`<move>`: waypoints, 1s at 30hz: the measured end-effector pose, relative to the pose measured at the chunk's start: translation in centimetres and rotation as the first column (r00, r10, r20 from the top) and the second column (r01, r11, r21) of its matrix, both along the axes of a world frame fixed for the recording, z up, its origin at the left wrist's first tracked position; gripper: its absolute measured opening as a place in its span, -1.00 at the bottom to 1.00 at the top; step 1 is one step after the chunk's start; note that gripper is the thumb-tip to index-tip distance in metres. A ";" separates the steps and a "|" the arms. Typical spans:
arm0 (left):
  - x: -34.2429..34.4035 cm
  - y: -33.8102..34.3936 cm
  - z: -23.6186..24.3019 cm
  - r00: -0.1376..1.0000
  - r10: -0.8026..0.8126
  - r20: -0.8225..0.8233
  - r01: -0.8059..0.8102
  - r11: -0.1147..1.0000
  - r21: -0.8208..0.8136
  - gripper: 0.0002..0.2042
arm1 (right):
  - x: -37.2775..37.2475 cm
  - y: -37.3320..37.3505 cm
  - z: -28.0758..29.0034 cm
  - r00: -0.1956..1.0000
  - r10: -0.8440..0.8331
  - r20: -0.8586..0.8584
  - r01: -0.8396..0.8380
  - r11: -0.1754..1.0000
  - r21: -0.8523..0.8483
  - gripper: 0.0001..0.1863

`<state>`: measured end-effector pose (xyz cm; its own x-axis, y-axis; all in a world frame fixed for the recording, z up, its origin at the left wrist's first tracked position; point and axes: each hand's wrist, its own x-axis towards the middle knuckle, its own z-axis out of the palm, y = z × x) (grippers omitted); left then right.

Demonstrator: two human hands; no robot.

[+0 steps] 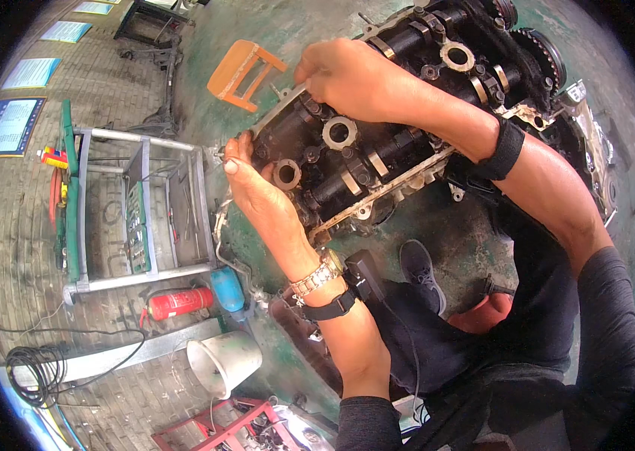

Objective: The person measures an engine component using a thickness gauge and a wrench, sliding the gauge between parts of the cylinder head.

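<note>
An engine cylinder head (400, 150), dark and oily with camshafts and round metal-rimmed openings, lies in front of me on the engine. My left hand (261, 192) is closed around its near left end, fingers over the rim. A metal-link watch (316, 279) and a black strap (332, 304) circle that wrist. Reaching across the top, my right hand (347, 79) is at the far edge with its fingers curled in. Whatever those fingers pinch, if anything, is hidden. A black band (509, 149) wraps the right wrist. Toothed gears (539, 56) show at the far right end.
A wooden stool (246, 74) stands beyond the engine. At left are a metal-framed cart (145, 286), a red fire extinguisher (178, 303), a blue canister (227, 289), a white bucket (225, 362) and a coiled black cable (36, 376). A red metal frame (220, 428) sits at the bottom.
</note>
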<state>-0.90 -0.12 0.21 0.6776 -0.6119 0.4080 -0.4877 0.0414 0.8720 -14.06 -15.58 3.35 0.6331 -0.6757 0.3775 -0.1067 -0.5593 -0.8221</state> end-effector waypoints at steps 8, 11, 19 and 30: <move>0.2 -0.1 0.0 1.000 -0.010 -0.021 0.010 1.000 -0.001 -0.10 | -0.4 0.3 0.1 1.000 -0.007 -0.024 0.004 0.994 -0.112 -0.71; -0.2 0.0 0.2 1.000 -0.014 -0.005 0.014 1.000 -0.008 -0.10 | -0.6 0.3 0.1 0.999 -0.001 -0.054 -0.006 0.991 -0.130 -0.71; -0.6 0.1 0.4 1.000 -0.007 0.004 0.007 1.000 -0.021 -0.09 | -0.8 0.5 0.2 0.992 -0.021 -0.123 -0.007 0.974 -0.226 -0.72; -0.6 0.2 0.7 1.000 -0.013 0.024 0.012 1.000 0.012 -0.11 | -1.6 1.5 0.9 0.966 -0.044 -0.256 -0.029 0.961 -0.274 -0.73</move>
<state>-1.45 0.05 0.92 0.6600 -0.6253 0.4164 -0.5079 0.0370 0.8606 -15.65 -14.07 4.23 0.7287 -0.5742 0.3732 -0.2989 -0.7570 -0.5811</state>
